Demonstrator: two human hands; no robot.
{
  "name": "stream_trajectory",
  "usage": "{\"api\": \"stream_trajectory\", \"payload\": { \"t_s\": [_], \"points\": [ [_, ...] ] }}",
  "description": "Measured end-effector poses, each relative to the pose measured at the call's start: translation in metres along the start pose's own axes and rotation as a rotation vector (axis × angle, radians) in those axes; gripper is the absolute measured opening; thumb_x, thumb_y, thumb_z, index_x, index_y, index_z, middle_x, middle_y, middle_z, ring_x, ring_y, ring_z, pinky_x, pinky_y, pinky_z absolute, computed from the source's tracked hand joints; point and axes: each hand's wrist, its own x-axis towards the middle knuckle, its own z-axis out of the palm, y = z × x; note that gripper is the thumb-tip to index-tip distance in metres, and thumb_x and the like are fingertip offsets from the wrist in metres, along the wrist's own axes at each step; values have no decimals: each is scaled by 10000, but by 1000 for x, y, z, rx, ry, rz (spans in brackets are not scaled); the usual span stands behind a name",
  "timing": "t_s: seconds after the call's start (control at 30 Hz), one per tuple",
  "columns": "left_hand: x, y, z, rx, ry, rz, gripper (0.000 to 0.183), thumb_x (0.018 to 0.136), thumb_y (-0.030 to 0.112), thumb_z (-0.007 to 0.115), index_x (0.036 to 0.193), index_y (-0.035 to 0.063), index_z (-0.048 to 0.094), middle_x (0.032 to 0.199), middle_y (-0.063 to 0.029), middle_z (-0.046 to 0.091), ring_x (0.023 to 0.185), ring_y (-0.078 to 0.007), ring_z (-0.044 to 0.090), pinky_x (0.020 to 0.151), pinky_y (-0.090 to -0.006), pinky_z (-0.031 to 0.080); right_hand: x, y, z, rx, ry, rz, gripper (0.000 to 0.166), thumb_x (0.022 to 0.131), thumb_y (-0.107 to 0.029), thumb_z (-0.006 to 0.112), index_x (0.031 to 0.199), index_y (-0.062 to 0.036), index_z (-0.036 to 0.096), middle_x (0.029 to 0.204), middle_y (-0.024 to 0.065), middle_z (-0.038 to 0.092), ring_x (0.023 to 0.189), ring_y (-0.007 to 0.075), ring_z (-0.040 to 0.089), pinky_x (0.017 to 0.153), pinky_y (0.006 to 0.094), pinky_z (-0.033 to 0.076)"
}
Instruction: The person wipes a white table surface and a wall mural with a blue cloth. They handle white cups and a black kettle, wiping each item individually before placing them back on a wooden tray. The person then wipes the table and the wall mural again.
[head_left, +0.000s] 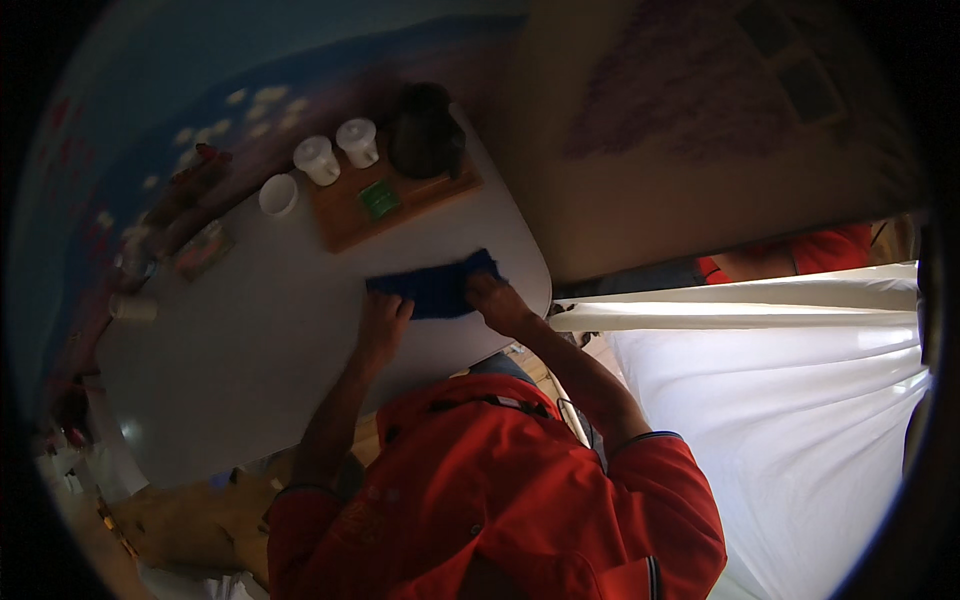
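A dark blue cloth (442, 289) lies on the white tabletop (247, 330), near its right end. My left hand (384, 319) grips the cloth's left end, fingers curled onto it. At the other end my right hand (495, 300) has hold of the cloth, its fingertips partly hidden in the fabric. Between the two hands the cloth is spread in a rough strip, with a ragged upper right corner.
Beyond the cloth, a wooden tray (337, 232) carries a dark kettle (427, 135), two lidded white cups (337, 154) and a green packet (379, 199). Left of it are a white bowl (278, 195), a small box (204, 251) and a white roll (133, 308). White curtains (757, 390) hang at right.
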Motion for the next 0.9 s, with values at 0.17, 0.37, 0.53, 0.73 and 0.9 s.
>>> {"api": "stream_trajectory", "payload": {
  "t_s": [0.17,0.37,0.53,0.73,0.9],
  "points": [
    [-72,-10,16,-117,-142,-34,294,902,49,619,1187,33,690,1103,-142,572,1038,-319,556,955,-472,470,1,-22,28,82,-207,143,304,805,61,639,1090,-1,726,1251,194,596,1139,353,586,920,407,575],
    [-76,-3,2,-140,-167,-5,320,895,20,597,1205,28,679,1115,-146,564,1048,-315,547,930,-448,483,-6,-48,19,151,-73,215,280,794,36,645,1051,-1,750,1254,204,627,1220,380,558,1020,467,531],
    [-89,9,7,-141,-278,-129,325,908,107,643,1222,27,668,1147,-149,582,1069,-335,580,911,-462,505,-11,-64,38,389,41,115,174,798,-44,704,959,-26,768,1215,203,648,1127,362,617,1024,466,524],
    [-81,32,6,-475,-207,-340,430,936,295,740,1241,12,631,1156,-174,589,997,-358,641,786,-462,543,10,-43,36,271,212,216,451,835,-60,710,1283,-73,661,1311,166,611,1151,345,605,1001,455,527],
    [-60,42,17,-306,-137,-494,533,860,294,829,1269,34,607,1148,-181,595,982,-356,648,756,-446,550,20,-42,26,79,62,223,485,858,-70,682,1337,-140,658,1310,123,597,1252,317,528,1144,495,405]
  ]
}}
